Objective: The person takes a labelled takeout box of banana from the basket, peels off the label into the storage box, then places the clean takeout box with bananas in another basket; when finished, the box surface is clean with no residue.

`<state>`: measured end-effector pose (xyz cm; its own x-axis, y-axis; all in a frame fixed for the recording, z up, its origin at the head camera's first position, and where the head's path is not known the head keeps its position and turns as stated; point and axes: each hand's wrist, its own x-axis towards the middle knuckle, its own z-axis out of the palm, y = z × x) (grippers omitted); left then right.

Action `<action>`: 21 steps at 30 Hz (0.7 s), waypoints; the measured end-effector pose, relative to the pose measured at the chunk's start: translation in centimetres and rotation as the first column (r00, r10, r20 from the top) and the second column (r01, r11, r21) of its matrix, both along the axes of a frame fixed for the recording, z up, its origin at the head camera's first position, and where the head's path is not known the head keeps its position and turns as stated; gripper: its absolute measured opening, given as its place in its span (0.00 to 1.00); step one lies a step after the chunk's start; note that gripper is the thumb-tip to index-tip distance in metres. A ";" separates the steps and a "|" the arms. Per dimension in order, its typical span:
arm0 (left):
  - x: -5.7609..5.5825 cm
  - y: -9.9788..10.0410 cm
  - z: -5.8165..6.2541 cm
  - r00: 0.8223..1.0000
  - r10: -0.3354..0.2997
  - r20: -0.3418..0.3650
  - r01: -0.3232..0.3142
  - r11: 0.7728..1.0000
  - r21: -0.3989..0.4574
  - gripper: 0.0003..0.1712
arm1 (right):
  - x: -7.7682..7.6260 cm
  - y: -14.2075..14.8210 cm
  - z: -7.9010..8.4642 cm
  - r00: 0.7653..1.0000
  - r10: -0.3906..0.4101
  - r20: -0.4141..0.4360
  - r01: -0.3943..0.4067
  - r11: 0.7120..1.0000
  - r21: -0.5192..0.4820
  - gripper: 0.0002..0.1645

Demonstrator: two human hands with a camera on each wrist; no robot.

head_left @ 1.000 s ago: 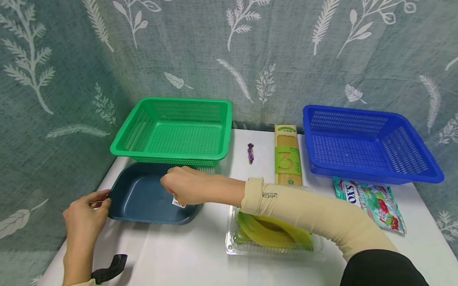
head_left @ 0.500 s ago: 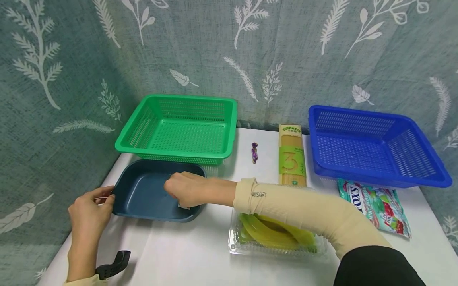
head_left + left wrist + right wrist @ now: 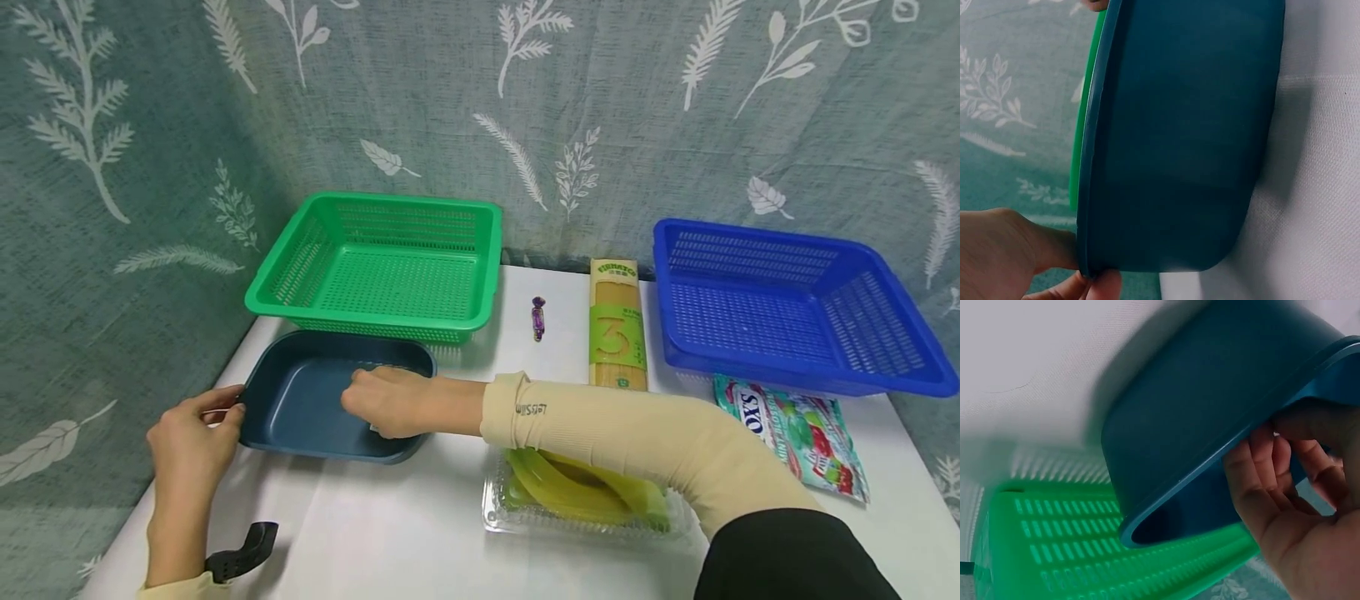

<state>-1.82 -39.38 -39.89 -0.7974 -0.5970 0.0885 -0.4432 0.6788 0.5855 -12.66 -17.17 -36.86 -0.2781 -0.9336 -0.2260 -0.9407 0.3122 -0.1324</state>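
Observation:
A dark blue plastic basin (image 3: 300, 408) stands on the white table, left of the middle. Its left rim is pinched between the thumb and fingers of my left hand (image 3: 195, 442); in the left wrist view, that hand (image 3: 1004, 256) grips the rim edge. My right hand (image 3: 386, 402) is over the basin's right part with its fingers curled. From under it peeks a bit of a small white label (image 3: 372, 427), which the fingertips seem to pinch. In the right wrist view, the right hand (image 3: 1297, 519) reaches inside the rim, and the label is mostly hidden.
A green basket (image 3: 397, 283) stands right behind the basin. Under my right forearm lies a clear clamshell of bananas (image 3: 570, 487). Beyond are a purple wrapped candy (image 3: 537, 318), a pasta pack (image 3: 617, 325), a blue basket (image 3: 757, 304) and a Fox's candy bag (image 3: 806, 433).
My right hand has moved slightly down within the basin, and less of the white label shows. The left hand keeps its hold on the rim. The head view has shifted slightly.

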 end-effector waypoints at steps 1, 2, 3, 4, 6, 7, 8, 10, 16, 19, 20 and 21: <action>0.0 0.0 0.0 1.000 0.001 -0.003 -0.001 1.000 0.001 0.18 | 0.0 0.0 -0.1 1.000 0.005 -0.010 -0.005 1.000 0.002 0.07; 0.0 0.0 -0.1 1.000 0.001 -0.006 -0.001 1.000 0.001 0.18 | 0.0 0.0 -0.1 1.000 0.008 -0.012 -0.008 1.000 0.002 0.07; 0.0 0.0 -0.1 1.000 0.001 -0.006 -0.001 1.000 0.002 0.18 | -0.1 0.0 -0.2 1.000 0.010 -0.014 -0.010 1.000 0.003 0.07; 0.0 0.0 -0.1 1.000 0.001 -0.008 -0.001 1.000 0.001 0.18 | -0.1 0.0 -0.2 1.000 0.011 -0.020 -0.011 1.000 0.005 0.07; 0.1 -0.1 -0.2 1.000 0.003 -0.010 -0.003 1.000 0.004 0.18 | -0.2 -0.1 -0.3 1.000 0.008 -0.024 -0.008 1.000 0.013 0.06; 0.1 -0.1 -0.2 1.000 0.001 -0.013 -0.001 1.000 0.006 0.18 | -0.2 -0.1 -0.3 1.000 0.004 -0.026 -0.004 1.000 0.018 0.06; 0.1 0.0 -0.1 1.000 0.002 -0.013 -0.002 1.000 0.007 0.18 | -0.2 -0.2 -0.3 1.000 0.002 -0.031 -0.002 1.000 0.023 0.05; 0.1 0.0 -0.1 1.000 0.005 -0.014 -0.005 1.000 0.008 0.18 | -0.2 -0.2 -0.4 0.999 0.000 -0.044 0.001 1.000 0.026 0.05; 0.0 0.1 0.0 1.000 0.002 -0.025 -0.002 1.000 0.001 0.18 | -0.4 -0.2 -0.3 0.998 0.001 -0.068 0.001 1.000 0.027 0.08; 0.0 0.2 0.0 1.000 0.003 -0.027 -0.003 1.000 0.000 0.18 | -0.6 -0.1 -0.2 0.998 -0.002 -0.057 0.003 1.000 0.027 0.08; 0.0 0.3 -0.1 1.000 0.003 -0.024 -0.003 1.000 0.002 0.18 | -0.6 0.0 -0.2 0.999 -0.005 -0.053 0.006 1.000 0.028 0.08; 0.0 0.2 -0.1 1.000 0.004 -0.021 -0.004 1.000 0.004 0.18 | -0.6 0.0 -0.1 0.999 -0.008 -0.050 0.010 1.000 0.027 0.08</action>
